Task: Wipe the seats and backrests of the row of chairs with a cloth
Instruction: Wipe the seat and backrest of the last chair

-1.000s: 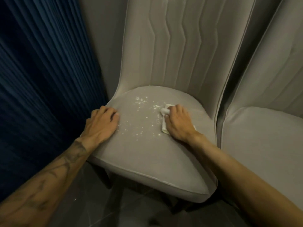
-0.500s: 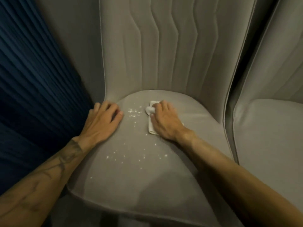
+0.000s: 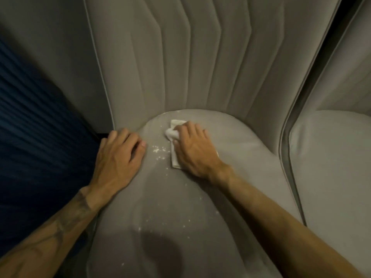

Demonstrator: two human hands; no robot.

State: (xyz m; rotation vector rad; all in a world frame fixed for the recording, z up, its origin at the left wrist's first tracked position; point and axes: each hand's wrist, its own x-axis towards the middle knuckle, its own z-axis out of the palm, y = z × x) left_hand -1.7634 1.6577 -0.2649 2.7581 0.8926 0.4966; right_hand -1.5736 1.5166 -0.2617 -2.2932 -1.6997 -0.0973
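Observation:
A grey upholstered chair fills the view, with its seat (image 3: 180, 201) below and its ribbed backrest (image 3: 190, 67) rising behind. My right hand (image 3: 192, 149) lies on a small white cloth (image 3: 173, 161) near the back of the seat, with a bunched part of it pinched between thumb and forefinger. Most of the cloth is hidden under the hand. White crumbs (image 3: 158, 151) lie just left of the cloth, and more are scattered toward the seat's front. My left hand (image 3: 118, 159) rests on the seat's left edge with relaxed fingers and holds nothing.
A second grey chair (image 3: 331, 167) stands close on the right, separated by a narrow dark gap. A dark blue pleated curtain (image 3: 30, 137) hangs right against the chair's left side. A shadow falls on the seat's front.
My right hand has slid the cloth leftward and toward the back of the seat, bunching crumbs beside it. The view has come closer to the chair. My left hand stays on the seat's edge.

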